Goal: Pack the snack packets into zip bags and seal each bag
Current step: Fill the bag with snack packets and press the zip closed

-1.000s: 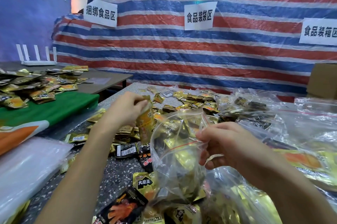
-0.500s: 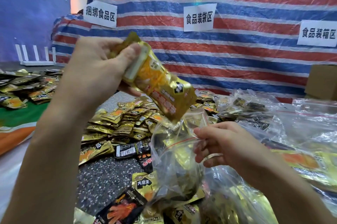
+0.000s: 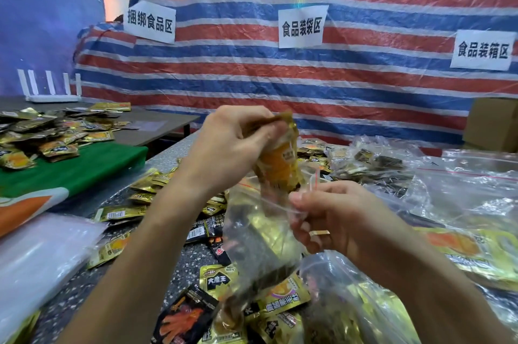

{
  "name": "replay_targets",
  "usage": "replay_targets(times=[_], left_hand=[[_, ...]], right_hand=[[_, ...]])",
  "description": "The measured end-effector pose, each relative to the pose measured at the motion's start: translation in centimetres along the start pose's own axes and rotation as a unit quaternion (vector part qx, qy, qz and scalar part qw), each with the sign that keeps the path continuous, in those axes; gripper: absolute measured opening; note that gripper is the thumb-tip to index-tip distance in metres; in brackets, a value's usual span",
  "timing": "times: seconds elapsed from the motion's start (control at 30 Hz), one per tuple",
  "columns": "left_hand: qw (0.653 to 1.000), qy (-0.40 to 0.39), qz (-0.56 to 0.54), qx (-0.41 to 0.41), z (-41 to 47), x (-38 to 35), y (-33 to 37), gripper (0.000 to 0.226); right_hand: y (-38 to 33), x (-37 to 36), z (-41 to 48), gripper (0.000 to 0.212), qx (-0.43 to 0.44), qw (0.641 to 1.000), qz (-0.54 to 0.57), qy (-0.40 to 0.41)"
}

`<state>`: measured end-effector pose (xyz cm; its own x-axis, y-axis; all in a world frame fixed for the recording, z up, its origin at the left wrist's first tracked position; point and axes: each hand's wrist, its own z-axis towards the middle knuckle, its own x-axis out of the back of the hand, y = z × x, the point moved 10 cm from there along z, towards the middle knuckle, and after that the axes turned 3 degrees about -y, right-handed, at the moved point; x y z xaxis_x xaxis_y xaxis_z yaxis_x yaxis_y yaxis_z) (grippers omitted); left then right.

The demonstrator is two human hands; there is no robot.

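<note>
Head view: the left hand [image 3: 232, 147] has its grip clamped on the top edge of a gold foil snack packet [image 3: 280, 167]. Thumb and fingers pinch it so it hangs upright, its lower end entering the mouth of the zip bag [image 3: 260, 237] directly below. The right hand [image 3: 336, 220] has its grip closed on the bag's rim just beside the packet, probably to hold the limp, clear film open. Crinkled and see-through, the bag already carries several flat, glossy packets. Under both grips the speckled table [image 3: 182, 265] is strewn with loose packets [image 3: 140, 198]. Beyond the right grip lie filled bags [image 3: 378, 167].
</note>
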<state>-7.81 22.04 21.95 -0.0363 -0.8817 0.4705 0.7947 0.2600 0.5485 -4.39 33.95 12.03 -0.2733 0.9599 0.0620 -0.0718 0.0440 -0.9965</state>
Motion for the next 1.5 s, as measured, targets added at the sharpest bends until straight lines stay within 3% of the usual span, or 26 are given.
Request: replay_targets(times=[0.07,0.2,0.27,0.4,0.5,0.6,0.67,0.73,0.8,0.9,0.97,1.1,1.2,1.37,1.5], left_hand=[[0.999,-0.012,-0.046,0.009,0.1,-0.2,-0.5,0.018],[0.964,-0.232,0.015,0.132,-1.4,-4.5,-4.1,0.017],[0.936,-0.29,0.059,0.192,-2.5,-5.7,-5.7,0.03],[0.915,-0.317,0.054,0.245,-3.3,-4.9,-7.0,0.069],[0.918,-0.345,0.036,0.193,-3.7,-3.7,-6.4,0.05],[0.937,-0.307,0.047,0.162,-3.1,-2.1,-6.2,0.028],[0.947,-0.284,0.048,0.14,-2.5,-1.8,-5.8,0.022],[0.951,-0.278,0.045,0.129,-2.3,-1.7,-5.7,0.021],[0.948,-0.288,0.029,0.132,-2.5,-1.9,-6.0,0.02],[0.947,-0.293,-0.006,0.134,-2.7,-2.2,-6.2,0.01],[0.952,-0.272,-0.022,0.135,-2.5,-1.9,-6.4,0.01],[0.963,-0.229,-0.026,0.137,-2.3,0.0,-6.8,0.016],[0.961,-0.227,-0.058,0.146,-2.8,1.2,-7.0,0.014],[0.966,-0.183,-0.085,0.165,-2.9,3.0,-7.2,0.025],[0.935,-0.288,-0.064,0.197,-4.4,1.0,-6.7,0.025]], right_hand=[[0.0,0.1,0.0,0.017,0.004,1.0,-0.007,-0.002],[-0.2,0.2,0.1,0.021,0.027,0.999,0.034,0.023],[-0.2,0.0,0.3,0.025,0.034,0.998,0.051,0.032],[0.1,0.3,0.5,0.02,0.045,0.993,0.086,0.069],[0.4,0.7,0.5,0.017,0.037,0.989,0.103,0.095],[0.3,1.4,0.1,0.03,0.023,0.991,-0.004,0.134],[-0.7,3.8,-1.0,0.056,0.048,0.96,-0.126,0.245],[-2.0,6.1,-2.3,0.063,0.112,0.914,-0.189,0.34],[-2.1,6.6,-1.7,0.05,0.12,0.93,-0.18,0.297],[-0.2,4.5,0.2,0.056,0.049,0.988,-0.119,0.08],[0.0,3.5,0.0,0.046,0.04,0.985,-0.169,0.012],[-1.3,4.8,-0.5,0.019,0.098,0.963,-0.231,0.099],[-2.0,4.5,-0.7,0.011,0.118,0.958,-0.24,0.103],[-2.5,5.1,-1.4,0.029,0.103,0.962,-0.228,0.113],[-2.3,5.5,-1.5,0.033,0.087,0.958,-0.234,0.144]])
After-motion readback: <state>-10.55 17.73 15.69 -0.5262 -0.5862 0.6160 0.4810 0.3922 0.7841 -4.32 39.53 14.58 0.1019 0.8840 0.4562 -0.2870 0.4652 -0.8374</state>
